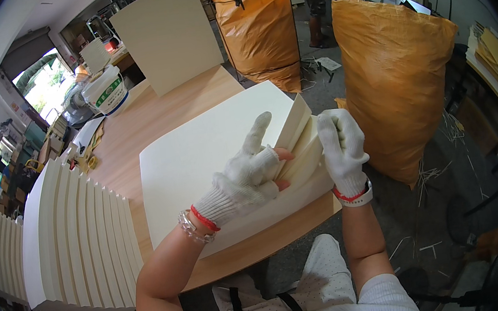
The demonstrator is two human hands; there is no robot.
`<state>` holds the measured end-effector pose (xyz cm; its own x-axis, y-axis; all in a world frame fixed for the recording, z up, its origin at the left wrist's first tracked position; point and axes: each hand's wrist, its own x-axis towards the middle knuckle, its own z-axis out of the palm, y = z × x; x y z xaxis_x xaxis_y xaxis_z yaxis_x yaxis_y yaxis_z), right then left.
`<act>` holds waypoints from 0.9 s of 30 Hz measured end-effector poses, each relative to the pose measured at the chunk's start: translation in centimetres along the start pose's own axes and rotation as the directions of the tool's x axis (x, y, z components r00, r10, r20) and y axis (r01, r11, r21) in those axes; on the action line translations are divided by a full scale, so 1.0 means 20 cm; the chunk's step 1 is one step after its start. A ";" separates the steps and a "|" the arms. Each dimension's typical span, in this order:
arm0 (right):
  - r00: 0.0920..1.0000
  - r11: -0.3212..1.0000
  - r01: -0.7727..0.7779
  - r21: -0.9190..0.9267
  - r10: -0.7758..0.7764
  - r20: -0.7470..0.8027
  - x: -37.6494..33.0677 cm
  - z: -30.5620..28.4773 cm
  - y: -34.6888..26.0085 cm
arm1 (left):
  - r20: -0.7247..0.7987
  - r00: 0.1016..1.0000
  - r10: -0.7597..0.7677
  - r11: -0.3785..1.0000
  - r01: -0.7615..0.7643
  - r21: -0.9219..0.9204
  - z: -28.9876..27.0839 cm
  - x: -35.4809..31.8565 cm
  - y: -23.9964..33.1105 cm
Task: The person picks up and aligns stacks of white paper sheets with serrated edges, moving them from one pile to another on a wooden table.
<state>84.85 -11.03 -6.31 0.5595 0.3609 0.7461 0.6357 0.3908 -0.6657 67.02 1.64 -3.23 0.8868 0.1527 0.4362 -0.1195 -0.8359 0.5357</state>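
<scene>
A stack of white and cream sheets lies on the wooden table in front of me, its right side lifted into loose, bent layers. My left hand, in a white knit glove with two bare fingertips, rests on the stack. Its fingers are spread, one pointing away from me, and the bare tips touch the lifted layers. Opposite it, at the right edge, my gloved right hand is closed, apparently around the edge of a cream sheet; the curled fingers hide the exact grip.
Left of the stack stand ridged cream board pieces. A large upright board and a white bucket are at the table's far end. Two orange sacks stand beyond and right of the table. A person works at a machine behind.
</scene>
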 end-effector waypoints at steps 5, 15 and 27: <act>1.000 1.000 -0.008 -0.018 0.008 0.022 0.01 -0.01 -0.03 | 0.087 0.995 -0.057 0.998 0.057 -0.006 -0.04 0.01 0.05; 0.999 0.998 0.041 -0.042 -0.042 -0.023 0.00 0.00 0.02 | -0.014 0.999 -0.032 0.999 0.032 -0.003 0.00 0.01 0.05; 1.000 1.000 0.001 -0.023 -0.001 0.002 0.00 -0.01 0.00 | 0.086 0.993 0.079 0.994 -0.085 0.063 -0.03 0.02 0.01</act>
<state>84.86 -11.18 -6.27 0.5583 0.3621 0.7465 0.6481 0.3715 -0.6648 66.99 1.84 -2.43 0.9097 0.0398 0.4134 -0.1663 -0.8772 0.4504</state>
